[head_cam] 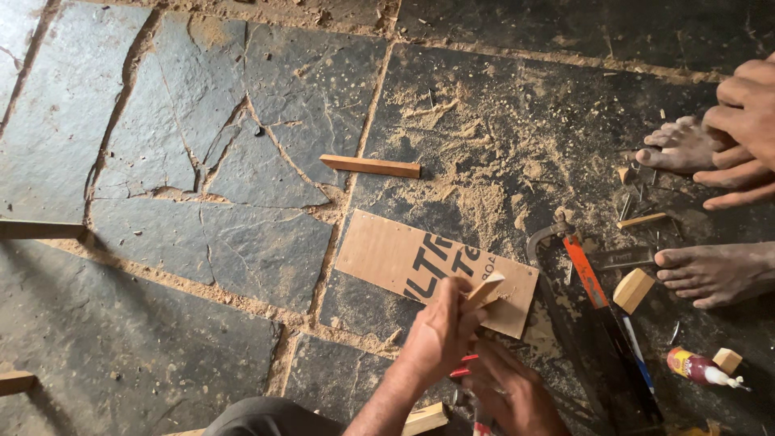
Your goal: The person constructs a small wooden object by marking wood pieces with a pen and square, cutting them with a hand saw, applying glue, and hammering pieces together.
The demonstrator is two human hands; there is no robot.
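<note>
**Gripping a small wood piece over cardboard on the stone floor**

We see the left hand point(440, 335) with its fingers closed around a small pale wood piece point(487, 288), held tilted just above the near edge of a brown cardboard sheet point(387, 254) that lies flat on the dark stone floor point(161, 161). The right hand point(510, 391) sits just below and beside the left, its fingers curled over something red and metallic; we cannot tell what it is or how firmly it is held.

To the right lie a hacksaw point(585, 278) with an orange blade, a wood block point(633, 290) and a glue bottle point(701, 367). A thin wood strip point(370, 165) rests apart, beyond the cardboard. Sawdust is scattered across the slabs. At the right edge, 2 bare feet point(710, 273) and another person's hand point(747, 133) are in view.
</note>
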